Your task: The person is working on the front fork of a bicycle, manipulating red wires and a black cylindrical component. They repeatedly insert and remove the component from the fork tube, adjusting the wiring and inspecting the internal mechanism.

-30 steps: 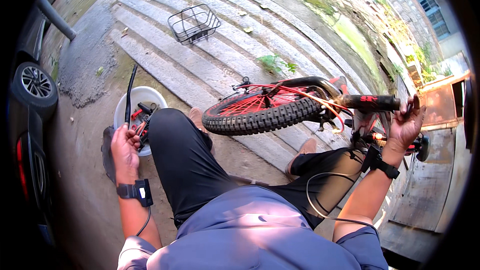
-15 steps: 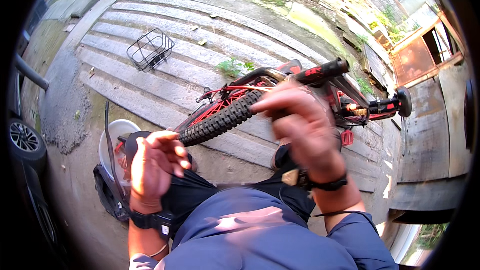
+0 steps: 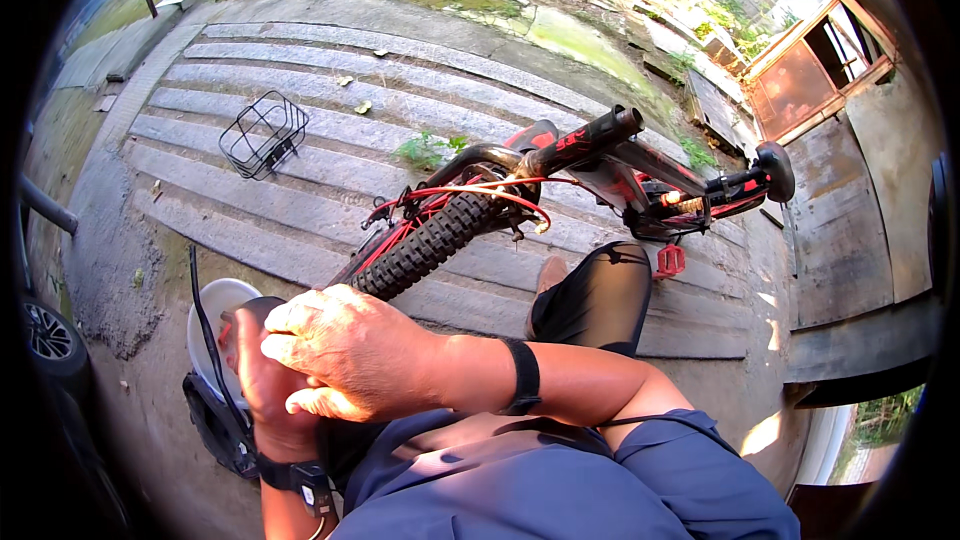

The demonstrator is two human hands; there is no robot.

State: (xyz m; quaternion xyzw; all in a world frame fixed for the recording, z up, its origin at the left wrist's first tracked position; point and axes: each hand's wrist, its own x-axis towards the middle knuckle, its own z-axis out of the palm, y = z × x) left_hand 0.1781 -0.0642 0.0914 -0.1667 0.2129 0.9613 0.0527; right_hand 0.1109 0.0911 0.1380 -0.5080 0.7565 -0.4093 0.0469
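In front of me a red and black bicycle [image 3: 640, 175] leans over, its knobby front tire [image 3: 432, 240] pointing toward my hands. Loose red and orange cables [image 3: 500, 183] hang about its steering tube, and I see no handlebar. My right hand [image 3: 365, 355] reaches across my body with curled, closed fingers over my left hand [image 3: 262, 380]. What those fingers hold, if anything, is hidden. My left palm is turned inward, and the right hand covers most of its fingers. Both hands are just short of the tire, apart from the cables.
A black wire basket [image 3: 264, 135] lies on the ridged stone slabs. Beside my left arm stands a white bucket [image 3: 205, 325] with a dark tube [image 3: 208, 335] and a black bag [image 3: 215, 430] nearby. A car wheel [image 3: 48, 332] is at far left, wooden boards [image 3: 840, 225] at right.
My right hand has swung left from beside the steering tube to my left hand. The cables beside the tube are now uncovered, and the view has shifted slightly.
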